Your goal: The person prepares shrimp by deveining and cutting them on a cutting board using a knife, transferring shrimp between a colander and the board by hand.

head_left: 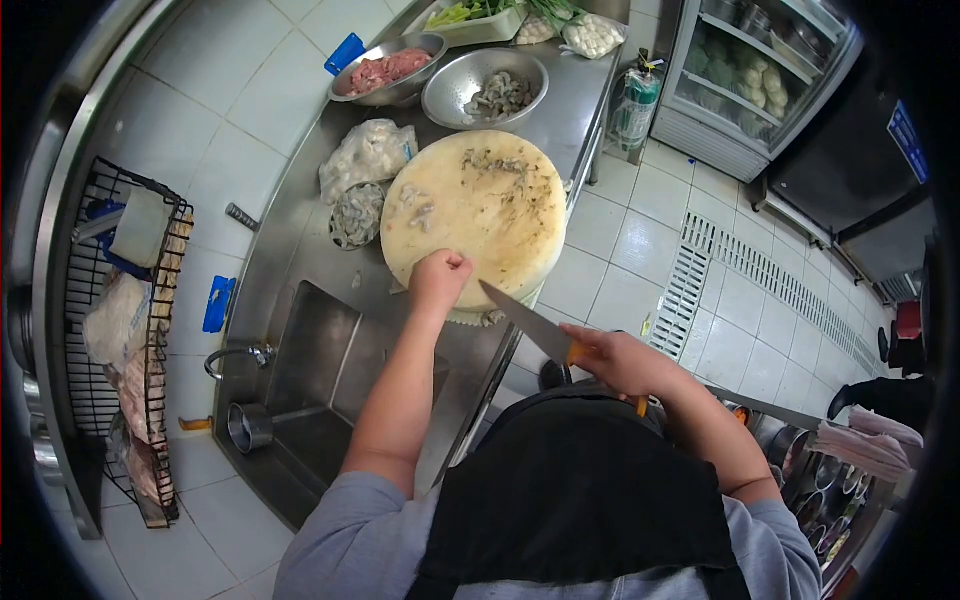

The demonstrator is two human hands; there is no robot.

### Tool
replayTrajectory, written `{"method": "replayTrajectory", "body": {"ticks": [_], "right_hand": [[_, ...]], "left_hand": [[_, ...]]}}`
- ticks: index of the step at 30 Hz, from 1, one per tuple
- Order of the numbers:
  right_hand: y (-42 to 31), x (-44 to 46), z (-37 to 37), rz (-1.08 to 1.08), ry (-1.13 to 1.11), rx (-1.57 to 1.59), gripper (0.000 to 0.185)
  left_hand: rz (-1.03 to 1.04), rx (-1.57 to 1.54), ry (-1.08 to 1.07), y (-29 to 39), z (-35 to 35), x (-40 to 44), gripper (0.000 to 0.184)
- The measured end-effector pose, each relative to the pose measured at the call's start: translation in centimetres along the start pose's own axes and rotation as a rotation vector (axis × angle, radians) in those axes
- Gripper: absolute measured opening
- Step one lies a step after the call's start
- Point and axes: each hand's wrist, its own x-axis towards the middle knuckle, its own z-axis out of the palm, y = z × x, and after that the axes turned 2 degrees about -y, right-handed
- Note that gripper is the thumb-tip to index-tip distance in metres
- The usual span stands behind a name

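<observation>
My right hand (622, 362) is wrapped round the orange handle of a kitchen knife (528, 324). The blade points up and left, its tip close to the near edge of a round, thick cutting board (500, 225). Over that same edge, my left hand (440, 280) is closed with the fingertips together; whatever they hold, if anything, is hidden. Small grey pieces that look like shrimp (422, 215) lie on the board's left side. Dark scraps (500, 163) are scattered near its far edge. Beside the board on the left is a clear bag of shrimp (357, 216).
A steel bowl of shrimp (447, 98) and a bowl of raw meat (345, 88) stand behind the board. A white plastic bag (365, 158) lies to the left. Nearer me is a sink (315, 345) with a tap (262, 355). A wire rack (160, 350) hangs left.
</observation>
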Motion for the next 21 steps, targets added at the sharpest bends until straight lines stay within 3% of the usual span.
{"method": "replayTrajectory", "body": {"ticks": [3, 10, 12, 16, 19, 21], "right_hand": [[-0.1, 0.5, 0.2, -0.028, 0.158, -0.113, 0.059], [0.7, 3.3, 0.8, -0.099, 0.156, -0.136, 0.058], [1.5, 3.8, 0.5, -0.060, 0.288, -0.195, 0.058], [1.7, 3.0, -0.6, -0.064, 0.283, -0.165, 0.058], [1.5, 2.9, -0.5, -0.063, 0.273, -0.202, 0.058], [1.1, 2.6, -0.4, 0.035, 0.249, -0.140, 0.058]], "left_hand": [[-0.072, 0.004, -0.028, -0.4, 0.0, 0.9, 0.023], [-0.034, 0.096, -0.042, -0.3, 0.3, 0.7, 0.022], [-0.022, 0.130, -0.014, 0.1, 0.2, 0.6, 0.023], [-0.029, 0.136, 0.020, 0.8, 0.3, 0.4, 0.025], [0.096, 0.271, 0.105, 1.4, 0.7, 0.2, 0.025], [0.065, 0.381, -0.022, 1.7, 0.0, 1.1, 0.025]]}}
